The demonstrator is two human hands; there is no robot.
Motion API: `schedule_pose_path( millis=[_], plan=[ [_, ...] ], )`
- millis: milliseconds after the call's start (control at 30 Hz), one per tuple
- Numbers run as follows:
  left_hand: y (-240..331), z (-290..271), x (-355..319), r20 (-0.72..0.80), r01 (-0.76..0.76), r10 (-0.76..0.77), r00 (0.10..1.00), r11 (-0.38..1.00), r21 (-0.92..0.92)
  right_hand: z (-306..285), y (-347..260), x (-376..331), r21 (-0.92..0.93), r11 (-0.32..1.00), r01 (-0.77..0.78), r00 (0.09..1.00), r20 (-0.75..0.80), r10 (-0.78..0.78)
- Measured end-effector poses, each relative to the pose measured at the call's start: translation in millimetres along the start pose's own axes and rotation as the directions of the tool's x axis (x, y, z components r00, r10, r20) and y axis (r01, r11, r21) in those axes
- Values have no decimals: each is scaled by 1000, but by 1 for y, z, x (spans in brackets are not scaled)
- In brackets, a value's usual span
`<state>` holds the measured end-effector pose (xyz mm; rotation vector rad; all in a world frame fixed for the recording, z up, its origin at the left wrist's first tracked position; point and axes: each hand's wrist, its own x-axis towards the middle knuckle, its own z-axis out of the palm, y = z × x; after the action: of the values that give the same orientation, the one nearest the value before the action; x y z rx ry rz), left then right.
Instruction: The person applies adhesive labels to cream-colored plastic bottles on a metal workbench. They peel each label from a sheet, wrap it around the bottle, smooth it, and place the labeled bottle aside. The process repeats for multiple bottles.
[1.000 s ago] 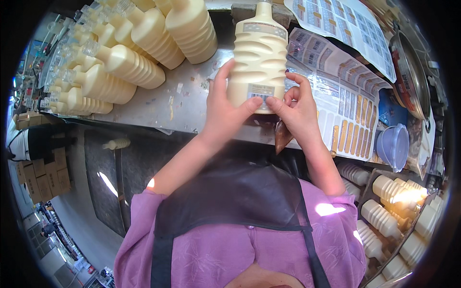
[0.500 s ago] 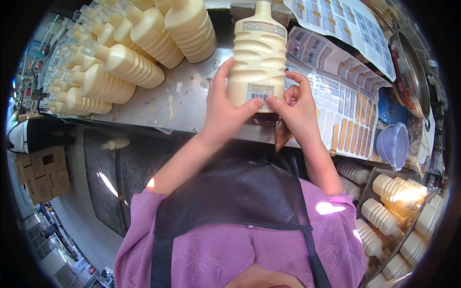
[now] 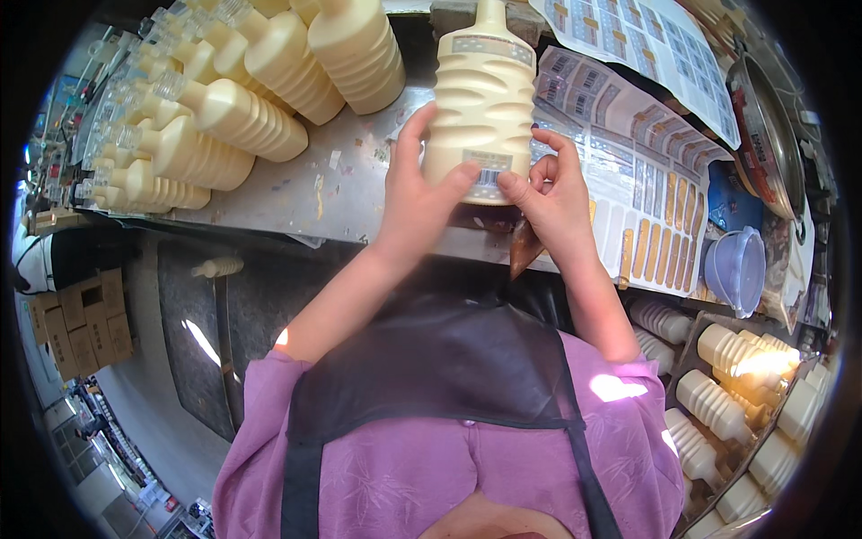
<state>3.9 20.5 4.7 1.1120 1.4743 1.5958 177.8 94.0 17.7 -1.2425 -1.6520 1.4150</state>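
A cream ribbed plastic bottle (image 3: 483, 108) stands on the metal table, its neck at the far end. My left hand (image 3: 415, 193) wraps round its lower left side, the thumb pressing on a small barcode label (image 3: 488, 172) near the base. My right hand (image 3: 558, 193) is at the lower right side, thumb tip on the label's right edge and fingers bent; some fingertips are hidden. Below the right palm hangs a brown pointed piece (image 3: 524, 247); its upper part is covered, so its kind is unclear. Another label (image 3: 492, 47) crosses the bottle's shoulder.
Many similar bottles (image 3: 247, 117) crowd the table's left. Label sheets (image 3: 620, 171) lie to the right, beside a clear bucket (image 3: 734, 269) and a round metal pan (image 3: 763, 135). A crate of bottles (image 3: 718, 404) sits lower right. Cardboard boxes (image 3: 85, 328) stand at left, near another person (image 3: 40, 260).
My left thumb has slid left and up across the barcode label, uncovering less of its left side. The bottle and brown piece have shifted very slightly.
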Motion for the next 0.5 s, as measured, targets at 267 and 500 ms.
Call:
schedule_pose_path(
  millis=[267, 500],
  plan=[
    [-2, 1, 0, -12, 12, -14, 1000, 989, -148, -7, 4, 7, 193, 980, -52, 997, 68, 39],
    [-4, 0, -2, 11, -1, 2, 1000, 1000, -29, -4, 4, 3, -8, 999, 43, 998, 49, -43]
  ],
)
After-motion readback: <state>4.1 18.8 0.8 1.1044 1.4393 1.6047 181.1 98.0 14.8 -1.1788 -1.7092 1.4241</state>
